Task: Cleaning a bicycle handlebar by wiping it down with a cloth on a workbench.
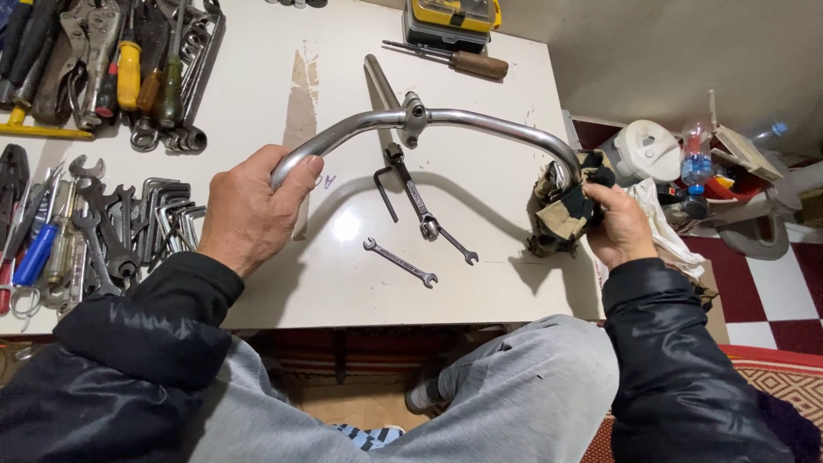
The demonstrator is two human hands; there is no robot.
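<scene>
I am looking down at the white table [480, 283], above which the chrome handlebar [480, 122] is being held. My left hand [249, 210] is gripping one end, fingers wrapped tight; my right hand [621, 225] is pressing a rag [561, 210] around the other.

A white table [257, 77] fills the middle, glossy with a bright reflection near its front edge. Beyond its far right corner rises a plain beige wall [669, 51]. At right, red-and-white checked floor tiles [784, 291] meet a patterned red rug [771, 377] nearer.
</scene>
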